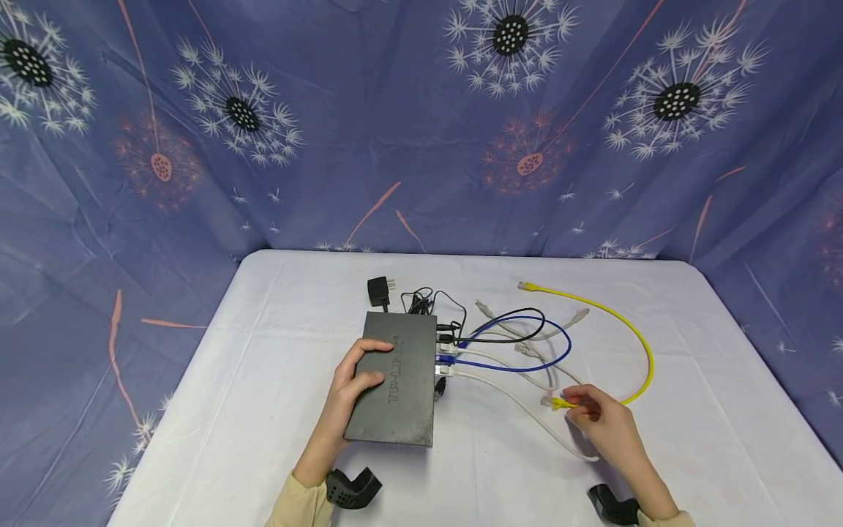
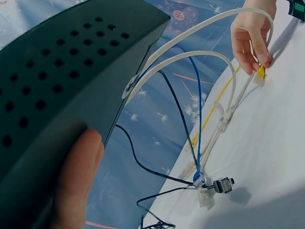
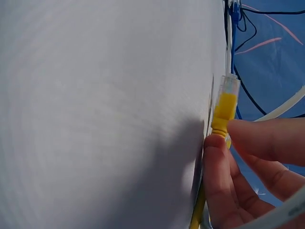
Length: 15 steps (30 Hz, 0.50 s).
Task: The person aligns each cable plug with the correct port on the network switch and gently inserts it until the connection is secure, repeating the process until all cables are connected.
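Right of the black TP-LINK box (image 1: pixel 411 410), the right hand (image 1: pixel 606 428) pinches the yellow cable (image 1: pixel 648 351) behind 1 plug (image 3: pixel 227 102); the left hand (image 1: pixel 353 384) grips the box's left edge. Cabling seems underway; next likely calls for aligning plug with port.

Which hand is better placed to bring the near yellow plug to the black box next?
Probably the right hand: it pinches the near yellow plug and is on the cabled side of the black box, while the left hand holds the box.
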Available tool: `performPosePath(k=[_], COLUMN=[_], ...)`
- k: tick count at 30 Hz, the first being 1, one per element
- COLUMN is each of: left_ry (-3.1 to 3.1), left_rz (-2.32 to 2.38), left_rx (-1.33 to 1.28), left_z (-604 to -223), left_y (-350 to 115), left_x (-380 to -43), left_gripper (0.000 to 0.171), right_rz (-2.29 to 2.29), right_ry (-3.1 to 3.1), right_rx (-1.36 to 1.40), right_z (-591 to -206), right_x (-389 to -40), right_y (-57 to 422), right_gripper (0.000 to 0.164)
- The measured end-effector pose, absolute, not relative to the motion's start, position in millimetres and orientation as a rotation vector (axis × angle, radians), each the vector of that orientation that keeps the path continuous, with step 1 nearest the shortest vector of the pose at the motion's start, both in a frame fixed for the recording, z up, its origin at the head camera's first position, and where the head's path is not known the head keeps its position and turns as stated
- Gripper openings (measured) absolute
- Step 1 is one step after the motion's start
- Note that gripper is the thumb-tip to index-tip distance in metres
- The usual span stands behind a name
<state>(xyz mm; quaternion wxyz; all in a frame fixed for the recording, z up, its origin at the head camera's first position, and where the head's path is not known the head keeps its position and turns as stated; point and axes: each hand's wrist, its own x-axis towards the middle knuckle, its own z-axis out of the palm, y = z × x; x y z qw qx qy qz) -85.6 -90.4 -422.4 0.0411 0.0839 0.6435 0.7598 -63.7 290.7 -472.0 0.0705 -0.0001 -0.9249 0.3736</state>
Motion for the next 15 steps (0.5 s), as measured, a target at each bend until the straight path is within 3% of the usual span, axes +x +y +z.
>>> performPosePath(k=[15], left_ry=[1.967], left_rz=[2.336], left_rx=[0.262], left_z=[-423.1], left_y=[-90.2], left_x=[-86.6], left_gripper=[0.037], right_rz=[1.002], right_ry=[-2.669], right_rx=[-0.004], right_z=[-460.0], right_x=[-59.7], right_y=[284.7], right_gripper=[0.027])
